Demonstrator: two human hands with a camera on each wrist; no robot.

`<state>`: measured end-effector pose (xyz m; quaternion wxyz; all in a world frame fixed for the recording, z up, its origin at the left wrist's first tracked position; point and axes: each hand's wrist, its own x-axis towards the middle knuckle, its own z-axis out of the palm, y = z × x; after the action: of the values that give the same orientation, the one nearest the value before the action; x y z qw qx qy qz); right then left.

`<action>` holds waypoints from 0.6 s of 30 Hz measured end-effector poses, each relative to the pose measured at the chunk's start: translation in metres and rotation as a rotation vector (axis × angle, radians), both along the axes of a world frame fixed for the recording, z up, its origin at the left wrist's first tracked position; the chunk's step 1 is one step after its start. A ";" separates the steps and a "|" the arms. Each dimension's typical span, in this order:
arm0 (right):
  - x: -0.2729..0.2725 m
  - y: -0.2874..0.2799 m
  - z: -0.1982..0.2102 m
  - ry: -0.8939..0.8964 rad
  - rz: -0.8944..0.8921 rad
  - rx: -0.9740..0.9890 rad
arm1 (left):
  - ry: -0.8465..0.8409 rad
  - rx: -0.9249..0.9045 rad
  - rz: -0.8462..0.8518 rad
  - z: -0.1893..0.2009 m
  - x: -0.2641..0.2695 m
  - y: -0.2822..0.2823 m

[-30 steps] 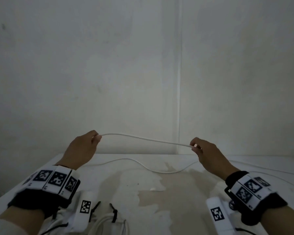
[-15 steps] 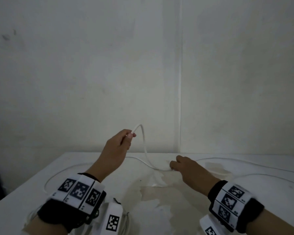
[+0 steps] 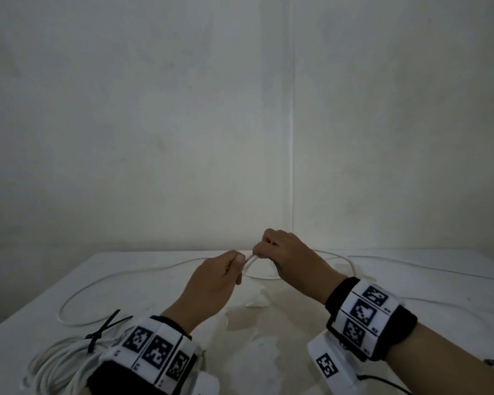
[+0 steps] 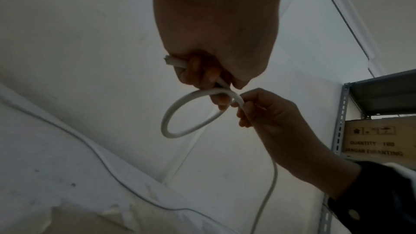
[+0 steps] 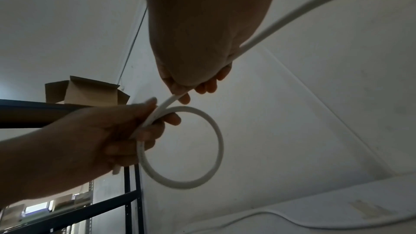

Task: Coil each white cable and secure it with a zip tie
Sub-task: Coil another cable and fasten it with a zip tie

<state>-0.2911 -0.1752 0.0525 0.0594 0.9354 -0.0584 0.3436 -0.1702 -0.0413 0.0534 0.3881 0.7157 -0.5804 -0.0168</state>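
We see left hand [image 3: 216, 276] and right hand [image 3: 285, 256] pinching smooth round white cable [image 4: 178, 113], one small loop hanging downward

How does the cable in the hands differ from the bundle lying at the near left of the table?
The cable in the hands has only one small loop, with the rest trailing loose over the table; the bundle is wound in many turns. The cable in the hands has no tie and is held up by the left hand and right hand; the bundle lies on the table, cinched by a black zip tie. Both are white.
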 end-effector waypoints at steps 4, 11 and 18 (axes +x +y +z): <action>0.002 -0.001 -0.004 -0.063 0.043 0.139 | -0.019 0.075 -0.026 -0.003 -0.002 -0.002; 0.000 0.010 0.008 0.071 0.092 0.778 | 0.505 -0.003 -0.105 -0.003 -0.011 0.004; -0.001 0.014 0.013 0.012 0.107 0.807 | 0.579 -0.023 -0.081 0.001 -0.010 0.005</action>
<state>-0.2921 -0.1614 0.0652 -0.3299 0.8874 -0.1393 0.2901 -0.1806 -0.0359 0.0542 0.5446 0.6529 -0.4739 -0.2293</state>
